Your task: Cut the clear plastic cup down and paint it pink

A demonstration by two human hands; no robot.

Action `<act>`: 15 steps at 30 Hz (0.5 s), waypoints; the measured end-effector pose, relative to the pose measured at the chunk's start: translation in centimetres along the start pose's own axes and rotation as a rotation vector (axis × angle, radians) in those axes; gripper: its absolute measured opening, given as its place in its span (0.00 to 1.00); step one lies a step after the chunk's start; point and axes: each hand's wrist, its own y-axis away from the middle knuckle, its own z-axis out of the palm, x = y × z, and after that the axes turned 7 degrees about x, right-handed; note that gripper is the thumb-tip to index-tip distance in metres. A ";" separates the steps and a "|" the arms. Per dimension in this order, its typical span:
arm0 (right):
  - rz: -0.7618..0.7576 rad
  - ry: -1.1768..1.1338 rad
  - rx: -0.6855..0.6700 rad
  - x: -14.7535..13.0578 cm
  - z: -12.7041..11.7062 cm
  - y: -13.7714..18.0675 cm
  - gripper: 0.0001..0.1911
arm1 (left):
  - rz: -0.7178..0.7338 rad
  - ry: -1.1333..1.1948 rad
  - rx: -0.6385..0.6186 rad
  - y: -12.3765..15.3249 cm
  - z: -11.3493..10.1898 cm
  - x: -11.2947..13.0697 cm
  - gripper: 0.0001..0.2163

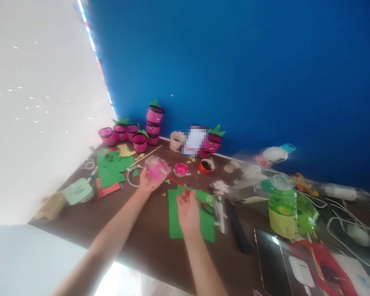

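My left hand (147, 181) is closed around a clear, pink-coated plastic cup (157, 169), tilted over the table. Between the fingers of my right hand (188, 211) is a thin red stick (176, 181), perhaps a paintbrush; its far end reaches the cup's side, and blur hides whether it touches. Under my right hand lies a green sheet (174, 226), with a dark looped tool (207, 209), possibly scissors, at its right edge. Just past the cup sits a small dish of pink paint (181, 169). Beside that is an orange-rimmed bowl (206, 165) with dark contents.
Several pink cups (139, 142) with green leaf tops stand along the blue wall, some stacked. Green scraps (109, 170) and a tape ring (129, 176) lie left. A green bottle (282, 209), a phone (269, 259), white cables (336, 213) and plastic bags crowd the right.
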 end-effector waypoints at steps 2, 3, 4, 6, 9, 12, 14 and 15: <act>0.010 0.026 -0.030 0.1 0.1 0.2 0.11 | -0.021 -0.021 -0.007 0.1 -0.2 -0.2 0.22; 0.019 0.033 -0.040 0.1 0.2 0.2 0.11 | -0.022 -0.030 -0.007 0.1 -0.3 -0.3 0.21; 0.025 0.036 -0.045 0.1 0.2 0.3 0.11 | -0.018 -0.038 -0.006 0.1 -0.4 -0.3 0.21; 0.036 0.033 -0.046 0.0 0.3 0.3 0.11 | -0.007 -0.045 -0.007 0.1 -0.4 -0.3 0.21; 0.037 0.022 -0.044 -0.3 0.2 0.3 0.11 | 0.019 -0.023 -0.005 0.1 -0.1 -0.2 0.23; 0.045 -0.001 -0.035 -0.3 0.1 0.1 0.10 | 0.050 0.008 0.023 0.1 0.3 0.2 0.22; 0.040 -0.004 -0.034 -0.3 -0.1 -0.1 0.10 | 0.070 0.020 0.050 0.1 0.6 0.5 0.22; 0.031 -0.002 -0.034 -0.3 -0.2 -0.2 0.10 | 0.082 0.026 0.061 0.1 0.7 0.6 0.22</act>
